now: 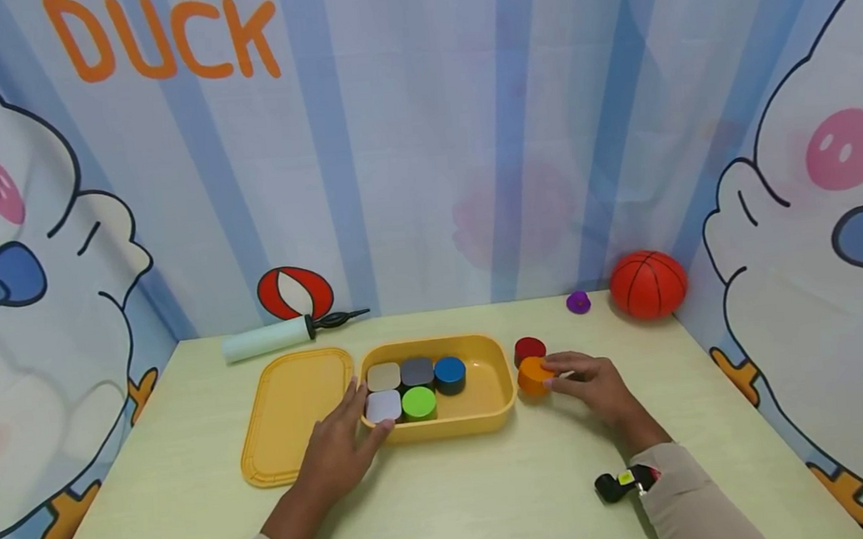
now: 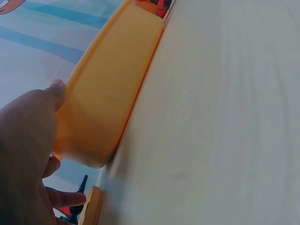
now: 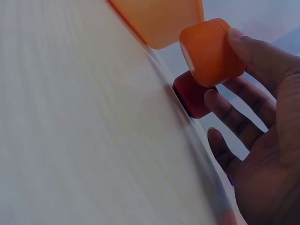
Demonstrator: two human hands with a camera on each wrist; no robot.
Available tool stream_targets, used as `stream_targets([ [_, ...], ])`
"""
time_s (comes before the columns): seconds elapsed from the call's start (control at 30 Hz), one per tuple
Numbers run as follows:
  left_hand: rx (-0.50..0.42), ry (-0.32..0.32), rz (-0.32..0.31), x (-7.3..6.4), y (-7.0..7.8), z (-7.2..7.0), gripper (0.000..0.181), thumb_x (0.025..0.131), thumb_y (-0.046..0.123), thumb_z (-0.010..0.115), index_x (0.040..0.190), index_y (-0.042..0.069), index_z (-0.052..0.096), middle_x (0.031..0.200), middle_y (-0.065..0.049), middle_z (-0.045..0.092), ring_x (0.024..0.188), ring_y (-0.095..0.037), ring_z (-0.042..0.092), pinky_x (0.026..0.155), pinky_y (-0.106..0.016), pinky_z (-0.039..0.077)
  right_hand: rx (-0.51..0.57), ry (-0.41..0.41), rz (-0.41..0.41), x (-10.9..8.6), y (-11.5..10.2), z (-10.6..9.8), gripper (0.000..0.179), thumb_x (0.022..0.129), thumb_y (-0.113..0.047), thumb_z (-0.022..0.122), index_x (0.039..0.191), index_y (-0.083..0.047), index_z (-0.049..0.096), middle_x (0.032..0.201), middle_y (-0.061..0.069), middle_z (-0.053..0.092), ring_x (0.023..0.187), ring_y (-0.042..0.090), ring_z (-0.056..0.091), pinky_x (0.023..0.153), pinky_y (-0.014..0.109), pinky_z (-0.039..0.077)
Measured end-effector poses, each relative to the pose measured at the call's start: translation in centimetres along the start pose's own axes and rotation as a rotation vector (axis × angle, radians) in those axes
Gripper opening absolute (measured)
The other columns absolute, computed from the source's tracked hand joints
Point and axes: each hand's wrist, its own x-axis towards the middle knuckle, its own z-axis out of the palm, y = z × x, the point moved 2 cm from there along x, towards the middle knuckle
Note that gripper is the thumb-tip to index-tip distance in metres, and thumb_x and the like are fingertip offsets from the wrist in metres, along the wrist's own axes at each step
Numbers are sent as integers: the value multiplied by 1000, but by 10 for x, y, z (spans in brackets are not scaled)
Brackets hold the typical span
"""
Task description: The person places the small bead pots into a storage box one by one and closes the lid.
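Observation:
My right hand (image 1: 598,387) pinches a small orange cylinder-like block (image 1: 533,377) between thumb and fingers. In the right wrist view the orange block (image 3: 211,52) hangs above the table, in front of a dark red block (image 3: 193,96) standing on it. A shallow yellow box (image 1: 480,423) sits in the middle of the table. In its left part are beige (image 1: 383,377), grey (image 1: 417,372), blue (image 1: 450,374), lavender (image 1: 383,407) and green (image 1: 419,403) blocks. My left hand (image 1: 339,451) rests at the box's left front corner, thumb on the rim, fingers spread along the left end.
A flat yellow lid (image 1: 292,421) lies left of the box. Behind it are a pale green hand pump (image 1: 267,340) and a red-and-white ball-like shape (image 1: 295,292). A red ball (image 1: 648,284) and a small purple object (image 1: 578,302) stand at the back right.

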Motion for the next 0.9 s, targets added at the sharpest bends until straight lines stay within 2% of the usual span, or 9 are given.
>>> stream_targets([
  [0.2,6,2,-1,0,0,0,88,107,64,58,172,10,33,180,-10,28,163,-39,40,123,-82,31,18,58,20,0,-4,-1,37,97,-21,85,132,-10,80,143,15,74,118,-9,65,96,15,57],
  [0.43,0,11,4,0,1,1,86,107,61,61,172,10,35,180,-11,30,162,-40,41,122,-81,32,121,120,-43,2,-12,-1,37,97,-11,83,132,0,78,141,23,72,113,-5,70,94,15,60],
  [0.6,-10,28,7,-1,-1,2,85,107,59,63,171,10,36,179,-12,31,162,-40,42,122,-81,33,126,151,-75,6,-18,1,35,98,-10,83,131,0,78,137,13,75,113,-5,71,94,15,60],
  [0.9,-1,43,24,-3,-3,1,87,106,64,60,171,10,37,179,-11,32,161,-41,44,119,-85,33,112,191,-162,7,-35,5,32,96,-3,82,128,4,78,131,-4,77,116,-9,69,95,12,58],
])
